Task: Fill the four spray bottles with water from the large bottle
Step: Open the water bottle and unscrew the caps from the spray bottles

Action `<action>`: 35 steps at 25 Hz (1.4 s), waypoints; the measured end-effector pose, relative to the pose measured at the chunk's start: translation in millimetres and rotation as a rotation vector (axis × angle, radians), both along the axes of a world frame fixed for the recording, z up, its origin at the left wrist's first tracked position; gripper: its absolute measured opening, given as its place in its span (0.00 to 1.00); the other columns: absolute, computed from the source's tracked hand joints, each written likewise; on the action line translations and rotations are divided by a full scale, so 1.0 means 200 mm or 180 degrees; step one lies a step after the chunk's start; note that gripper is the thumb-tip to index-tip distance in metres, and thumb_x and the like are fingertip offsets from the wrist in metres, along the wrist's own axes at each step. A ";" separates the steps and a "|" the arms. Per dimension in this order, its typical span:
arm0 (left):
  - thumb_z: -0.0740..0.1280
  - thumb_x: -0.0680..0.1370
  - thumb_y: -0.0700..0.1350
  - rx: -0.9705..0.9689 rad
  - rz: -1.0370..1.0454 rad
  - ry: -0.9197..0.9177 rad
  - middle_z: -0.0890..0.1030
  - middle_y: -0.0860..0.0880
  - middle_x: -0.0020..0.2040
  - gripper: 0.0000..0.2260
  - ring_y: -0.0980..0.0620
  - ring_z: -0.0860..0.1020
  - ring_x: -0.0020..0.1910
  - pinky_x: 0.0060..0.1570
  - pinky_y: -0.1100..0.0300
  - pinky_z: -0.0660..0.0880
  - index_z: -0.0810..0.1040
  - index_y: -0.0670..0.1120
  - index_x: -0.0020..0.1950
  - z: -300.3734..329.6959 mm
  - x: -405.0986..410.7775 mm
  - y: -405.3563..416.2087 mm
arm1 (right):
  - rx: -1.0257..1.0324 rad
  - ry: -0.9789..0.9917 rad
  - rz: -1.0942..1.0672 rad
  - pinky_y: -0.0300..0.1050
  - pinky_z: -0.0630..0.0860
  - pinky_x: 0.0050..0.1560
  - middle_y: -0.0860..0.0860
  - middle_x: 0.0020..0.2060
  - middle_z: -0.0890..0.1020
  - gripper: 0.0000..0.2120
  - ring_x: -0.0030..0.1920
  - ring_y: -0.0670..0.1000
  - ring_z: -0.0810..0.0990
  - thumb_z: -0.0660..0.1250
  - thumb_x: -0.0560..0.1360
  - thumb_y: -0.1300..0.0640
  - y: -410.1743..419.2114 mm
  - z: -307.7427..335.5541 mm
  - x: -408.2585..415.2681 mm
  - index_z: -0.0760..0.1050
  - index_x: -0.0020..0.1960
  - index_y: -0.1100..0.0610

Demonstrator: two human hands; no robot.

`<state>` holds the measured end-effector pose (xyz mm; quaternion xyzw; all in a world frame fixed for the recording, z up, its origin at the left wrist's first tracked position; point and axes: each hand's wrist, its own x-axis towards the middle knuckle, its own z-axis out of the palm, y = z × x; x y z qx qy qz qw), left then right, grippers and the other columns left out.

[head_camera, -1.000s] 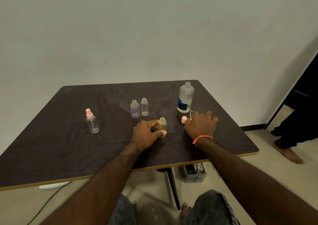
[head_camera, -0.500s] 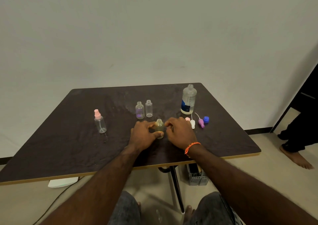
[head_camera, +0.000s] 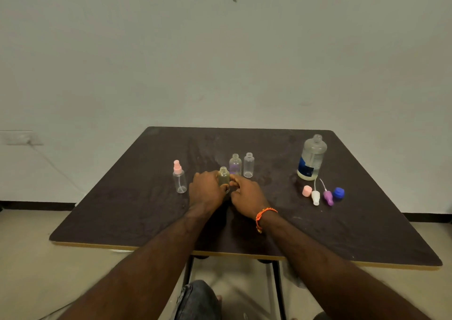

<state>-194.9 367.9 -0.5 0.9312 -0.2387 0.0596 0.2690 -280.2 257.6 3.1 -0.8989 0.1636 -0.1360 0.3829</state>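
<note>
**Fingers around a small open bottle**

Fingers (head_camera: 220, 185) of the left hand (head_camera: 205, 193) curl round the small, upright, yellowish clear plastic spray bottle (head_camera: 223, 177) mid-worktop (head_camera: 122, 217); right hand (head_camera: 245, 197) pinches its other side. The large clear water bottle (head_camera: 311, 158) stands well to the right (nearer the right hand).

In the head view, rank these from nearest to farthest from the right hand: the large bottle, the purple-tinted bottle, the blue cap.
1. Purple-tinted bottle, just beyond the right hand.
2. Large bottle, far right, uncapped.
3. Blue cap, rightmost, past the loose spray heads.
</note>
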 end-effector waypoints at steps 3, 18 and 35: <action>0.71 0.76 0.51 0.0067 0.0132 -0.0033 0.85 0.49 0.46 0.06 0.42 0.79 0.51 0.51 0.45 0.79 0.81 0.50 0.49 0.00 0.10 -0.05 | 0.0178 -0.0013 0.0055 0.55 0.77 0.61 0.55 0.55 0.84 0.23 0.58 0.57 0.81 0.59 0.70 0.64 0.00 -0.01 0.11 0.75 0.64 0.56; 0.75 0.77 0.50 -0.0195 -0.0080 -0.0492 0.79 0.46 0.69 0.30 0.43 0.74 0.68 0.67 0.48 0.73 0.71 0.46 0.77 0.03 0.13 -0.01 | -0.0109 -0.0046 -0.0091 0.52 0.78 0.61 0.52 0.58 0.82 0.23 0.58 0.53 0.81 0.64 0.71 0.65 -0.03 0.03 0.08 0.76 0.65 0.54; 0.76 0.74 0.62 -0.0296 0.0516 0.0204 0.79 0.49 0.70 0.33 0.45 0.74 0.71 0.70 0.38 0.68 0.73 0.49 0.75 -0.08 0.35 0.52 | -0.0371 0.0297 0.0579 0.51 0.72 0.67 0.55 0.68 0.77 0.32 0.67 0.56 0.75 0.62 0.72 0.65 0.31 0.02 0.34 0.64 0.76 0.55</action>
